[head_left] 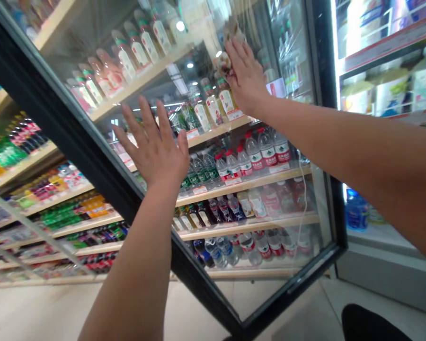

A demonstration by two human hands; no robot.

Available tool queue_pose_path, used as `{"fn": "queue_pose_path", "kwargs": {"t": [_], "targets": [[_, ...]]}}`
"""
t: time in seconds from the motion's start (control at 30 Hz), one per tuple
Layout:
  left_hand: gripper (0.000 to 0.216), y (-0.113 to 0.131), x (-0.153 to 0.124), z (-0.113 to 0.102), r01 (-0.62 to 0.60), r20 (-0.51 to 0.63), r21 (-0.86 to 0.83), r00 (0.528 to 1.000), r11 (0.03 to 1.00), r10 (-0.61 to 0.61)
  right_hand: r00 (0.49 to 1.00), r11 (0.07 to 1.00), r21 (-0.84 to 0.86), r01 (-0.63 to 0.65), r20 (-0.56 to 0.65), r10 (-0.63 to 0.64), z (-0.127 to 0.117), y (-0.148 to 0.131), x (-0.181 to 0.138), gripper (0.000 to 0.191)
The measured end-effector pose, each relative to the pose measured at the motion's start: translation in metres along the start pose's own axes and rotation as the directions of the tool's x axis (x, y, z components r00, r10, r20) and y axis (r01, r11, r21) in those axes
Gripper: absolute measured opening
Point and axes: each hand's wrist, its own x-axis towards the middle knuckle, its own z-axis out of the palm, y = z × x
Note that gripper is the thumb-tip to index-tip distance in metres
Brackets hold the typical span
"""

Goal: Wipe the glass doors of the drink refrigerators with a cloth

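Observation:
A glass cooler door (248,289) with a black frame stands swung open in front of me. My left hand (156,142) lies against the pane with its fingers spread, holding nothing. Higher up and to the right, my right hand (246,78) presses a crumpled, pale cloth with brown patches (224,64) to the glass. Its fingers stretch upward over the cloth, and part of the cloth is hidden under the palm. Reflections of the hand and of ceiling lights show on the pane.
Through the glass, shelves hold rows of drinks, including red-capped water bottles (255,151). More drink shelves (67,189) run along the left. The lit cooler (376,61) with bottles is at the right. Pale floor tiles (31,308) lie below, with a dark rounded object (369,324) at lower right.

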Motion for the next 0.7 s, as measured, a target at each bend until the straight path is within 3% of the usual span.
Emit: {"fn": "queue_pose_path", "kwargs": {"t": [0.13, 0.3, 0.57, 0.7], "targets": [[0.073, 0.001, 0.0, -0.001, 0.02, 0.022, -0.019, 1.0, 1.0, -0.019, 1.0, 0.998, -0.064, -0.03, -0.012, 0.029, 0.003, -0.014, 0.008, 0.081], [0.073, 0.005, -0.002, -0.003, 0.04, 0.013, -0.09, 0.999, 0.995, -0.039, 0.994, 0.991, -0.082, 0.11, 0.029, -0.108, -0.001, -0.027, -0.019, 0.076], [0.075, 0.004, -0.001, -0.004, 0.03, 0.035, -0.046, 0.999, 0.999, -0.028, 0.999, 0.98, -0.197, 0.023, 0.049, -0.014, -0.002, -0.052, -0.015, 0.074], [0.076, 0.008, 0.0, -0.009, 0.044, 0.076, -0.002, 0.996, 0.999, -0.044, 0.987, 0.972, -0.19, 0.138, 0.104, -0.12, -0.007, -0.061, -0.044, 0.069]]}}
